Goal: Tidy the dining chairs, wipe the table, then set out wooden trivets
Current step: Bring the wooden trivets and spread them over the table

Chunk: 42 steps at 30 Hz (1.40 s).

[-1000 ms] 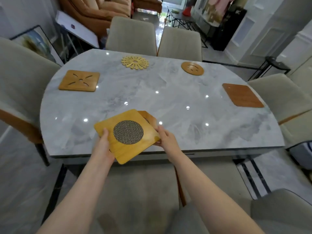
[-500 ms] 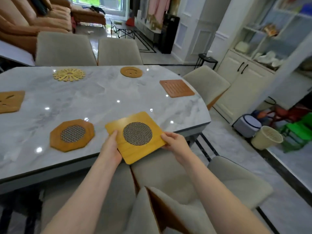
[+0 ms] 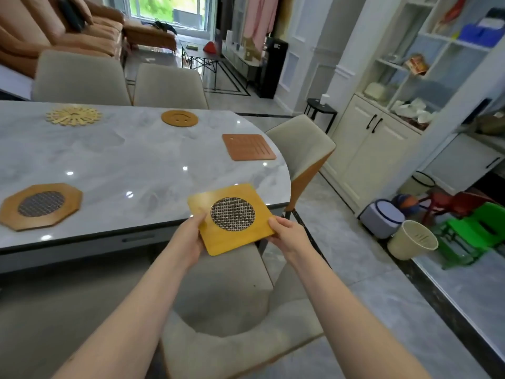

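Note:
I hold a square yellow wooden trivet with a round mesh centre (image 3: 232, 236) over the near right edge of the marble table (image 3: 131, 165). My left hand (image 3: 188, 239) grips its left edge and my right hand (image 3: 287, 236) grips its right corner. On the table lie an octagonal mesh trivet (image 3: 41, 205), a flower-shaped trivet (image 3: 73, 115), a round smiley trivet (image 3: 179, 118) and a brown slatted square trivet (image 3: 248, 146).
A beige chair (image 3: 232, 310) stands right below my arms, another (image 3: 300, 149) at the table's right end, and two (image 3: 82, 77) along the far side. To the right are white cabinets (image 3: 363, 149), a cream bin (image 3: 412, 239) and green stools (image 3: 475, 231).
The octagonal trivet that was under the square one a second ago now lies on the table at the left. I have shifted right along the table with the square trivet in both hands.

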Each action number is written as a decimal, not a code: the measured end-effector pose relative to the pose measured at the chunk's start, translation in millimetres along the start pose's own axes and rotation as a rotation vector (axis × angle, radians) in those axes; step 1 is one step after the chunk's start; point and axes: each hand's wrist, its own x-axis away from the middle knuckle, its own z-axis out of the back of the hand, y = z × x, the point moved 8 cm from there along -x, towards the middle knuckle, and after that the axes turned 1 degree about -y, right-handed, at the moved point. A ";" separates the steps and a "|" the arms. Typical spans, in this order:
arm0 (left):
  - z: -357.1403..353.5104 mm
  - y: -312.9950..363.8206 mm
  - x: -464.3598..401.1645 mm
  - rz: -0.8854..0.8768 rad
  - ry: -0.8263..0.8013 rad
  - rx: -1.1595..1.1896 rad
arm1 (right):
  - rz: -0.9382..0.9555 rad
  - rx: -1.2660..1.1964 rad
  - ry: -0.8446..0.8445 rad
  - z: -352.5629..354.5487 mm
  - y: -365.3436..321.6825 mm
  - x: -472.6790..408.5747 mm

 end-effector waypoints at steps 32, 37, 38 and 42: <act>94.1 67.2 -221.6 -0.360 0.633 -0.989 | 0.248 0.829 -0.280 -137.9 32.0 -265.3; 99.9 53.3 -226.5 -0.434 0.600 -1.123 | 0.372 0.993 -0.235 -138.6 47.1 -282.1; 103.6 50.6 -227.3 -0.444 0.613 -1.155 | 0.380 1.015 -0.221 -138.6 51.0 -284.9; 101.2 49.4 -226.3 -0.470 0.649 -1.215 | 0.388 1.066 -0.199 -135.8 54.2 -287.0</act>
